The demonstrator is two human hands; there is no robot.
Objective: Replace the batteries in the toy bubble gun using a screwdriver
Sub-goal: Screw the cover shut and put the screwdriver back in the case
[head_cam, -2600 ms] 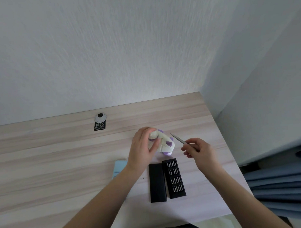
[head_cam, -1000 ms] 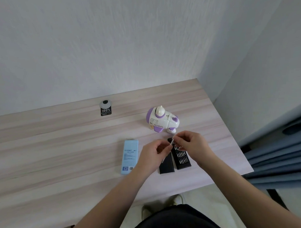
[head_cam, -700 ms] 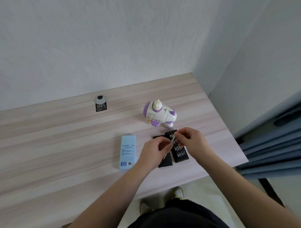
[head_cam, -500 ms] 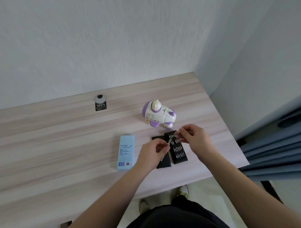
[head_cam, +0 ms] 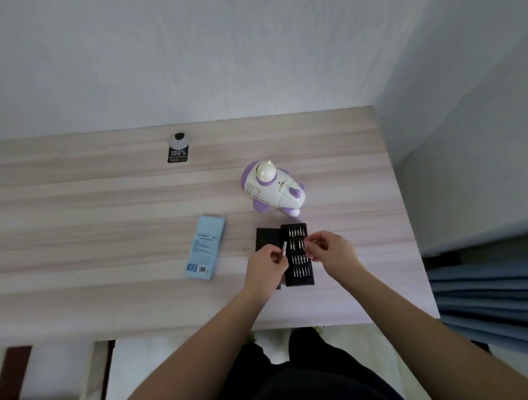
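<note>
While the left hand point(head_cam: 266, 267) grips a slim silver screwdriver point(head_cam: 284, 249), the right hand point(head_cam: 329, 251) pinches something small, seemingly a bit, over the black bit case point(head_cam: 298, 278).

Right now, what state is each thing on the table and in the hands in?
bubble gun: standing on the table, untouched
bit case: open, bits in rows
case cover: lying left of the case
screwdriver handle: gripped by the left hand
right hand: pinching something small over the case, likely a bit
blue box: flat on the table, closed
</note>
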